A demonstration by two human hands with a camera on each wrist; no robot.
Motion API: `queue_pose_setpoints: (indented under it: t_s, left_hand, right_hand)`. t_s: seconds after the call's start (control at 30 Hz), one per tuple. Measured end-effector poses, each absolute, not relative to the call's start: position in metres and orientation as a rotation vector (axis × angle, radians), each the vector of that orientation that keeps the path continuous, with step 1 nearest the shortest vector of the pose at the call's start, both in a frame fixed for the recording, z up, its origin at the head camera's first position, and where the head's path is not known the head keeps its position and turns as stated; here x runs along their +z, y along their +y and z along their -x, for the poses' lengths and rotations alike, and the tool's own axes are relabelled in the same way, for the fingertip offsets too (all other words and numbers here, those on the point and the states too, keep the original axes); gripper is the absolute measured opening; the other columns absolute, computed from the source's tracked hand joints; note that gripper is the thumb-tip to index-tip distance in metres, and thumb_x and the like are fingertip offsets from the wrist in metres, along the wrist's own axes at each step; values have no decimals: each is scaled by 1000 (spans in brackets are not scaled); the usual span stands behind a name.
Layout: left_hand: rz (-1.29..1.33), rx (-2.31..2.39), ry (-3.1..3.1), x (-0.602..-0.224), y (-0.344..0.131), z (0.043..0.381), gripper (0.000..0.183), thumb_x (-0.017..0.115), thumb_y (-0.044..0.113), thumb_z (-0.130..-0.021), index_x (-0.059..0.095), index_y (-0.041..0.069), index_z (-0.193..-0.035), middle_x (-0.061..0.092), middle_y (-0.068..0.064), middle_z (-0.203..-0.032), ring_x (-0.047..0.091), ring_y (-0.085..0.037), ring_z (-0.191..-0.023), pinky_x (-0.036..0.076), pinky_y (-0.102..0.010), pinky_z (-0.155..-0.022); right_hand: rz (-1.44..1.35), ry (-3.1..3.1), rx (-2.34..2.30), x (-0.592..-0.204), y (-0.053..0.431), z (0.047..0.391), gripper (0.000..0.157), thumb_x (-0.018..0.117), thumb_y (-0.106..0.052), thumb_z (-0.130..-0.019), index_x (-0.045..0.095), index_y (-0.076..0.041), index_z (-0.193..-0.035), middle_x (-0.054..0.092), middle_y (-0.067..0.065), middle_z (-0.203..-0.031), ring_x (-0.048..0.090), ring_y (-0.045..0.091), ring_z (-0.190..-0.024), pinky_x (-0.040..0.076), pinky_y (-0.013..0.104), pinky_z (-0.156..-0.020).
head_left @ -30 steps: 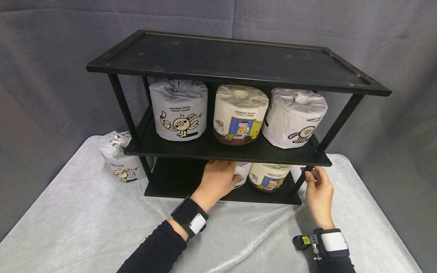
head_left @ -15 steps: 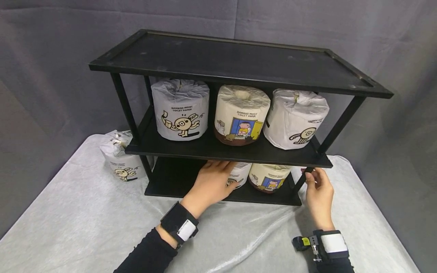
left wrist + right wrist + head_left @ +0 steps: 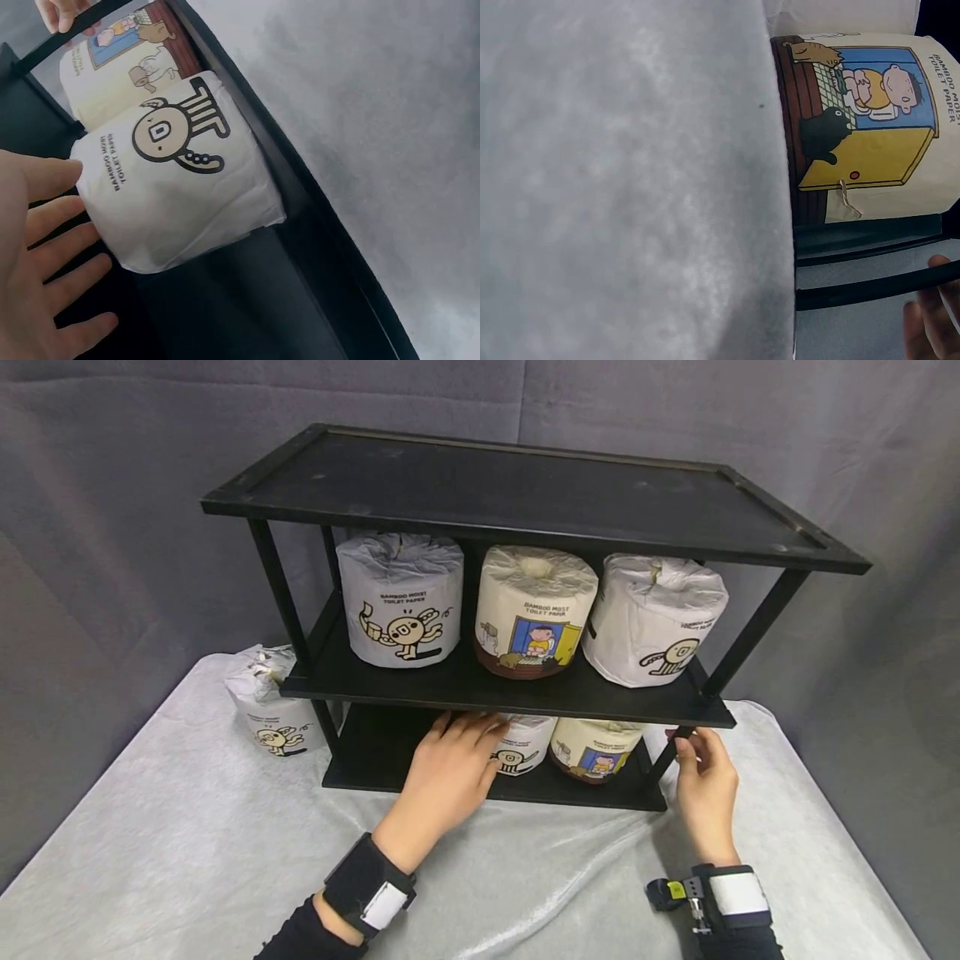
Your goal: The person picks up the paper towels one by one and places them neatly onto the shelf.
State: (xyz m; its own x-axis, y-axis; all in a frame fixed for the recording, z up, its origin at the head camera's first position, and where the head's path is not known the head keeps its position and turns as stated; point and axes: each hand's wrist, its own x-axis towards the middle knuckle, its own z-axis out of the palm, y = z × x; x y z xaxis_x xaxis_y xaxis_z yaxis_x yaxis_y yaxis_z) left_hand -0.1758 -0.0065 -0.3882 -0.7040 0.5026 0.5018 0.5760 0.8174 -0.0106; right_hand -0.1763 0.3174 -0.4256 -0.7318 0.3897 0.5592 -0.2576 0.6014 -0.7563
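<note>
On the lower shelf of the black rack (image 3: 495, 695) stands a white-wrapped toilet paper roll (image 3: 528, 745), printed with a cartoon figure. Beside it on the right is a cream toilet paper roll (image 3: 594, 750) with a blue and yellow picture. My left hand (image 3: 452, 762) is at the left of the white roll; in the left wrist view its fingers (image 3: 71, 281) are spread, the thumb at the roll's upper edge. Whether they touch it I cannot tell. My right hand (image 3: 707, 789) holds the rack's right front post (image 3: 670, 757) between thumb and fingers.
The middle shelf carries a white roll (image 3: 405, 602), a cream roll (image 3: 536, 614) and another white roll (image 3: 654, 622). Another white roll (image 3: 272, 703) stands tilted on the pale cloth (image 3: 187, 827), left of the rack. A grey curtain (image 3: 112, 510) hangs behind.
My left hand has drawn back to the left and toward me from the white roll on the lower shelf, uncovering more of its print. The right hand stays at the post.
</note>
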Motion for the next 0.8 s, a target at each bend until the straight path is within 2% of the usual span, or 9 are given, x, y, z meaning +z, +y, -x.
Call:
queue_pose_setpoints:
  t_s: [0.3,0.53,0.8]
  left_hand:
    - [807,-255,-2439,-382,-24,161,23,72,25,-91,72,15,-112,67,-1,-116,61,-21,-109,48,-40,-93]
    - [945,-344,-2521,-379,-48,157,21,73,24,-92,72,18,-112,69,2,-111,64,-18,-104,49,-36,-93]
    - [877,-460,-2627,-381,-75,148,21,71,25,-93,72,22,-113,68,8,-111,64,-15,-104,48,-35,-96]
  right_hand:
    - [105,-2107,1140,-425,320,177,21,56,4,-98,59,9,-118,69,21,-98,54,-8,-81,41,7,-73]
    - [92,-2102,1130,-424,320,177,21,56,5,-97,59,10,-118,69,25,-99,54,-9,-82,41,7,-73]
    - [94,-2099,1129,-426,320,177,20,56,5,-97,59,11,-116,68,22,-97,54,-9,-79,41,7,-72]
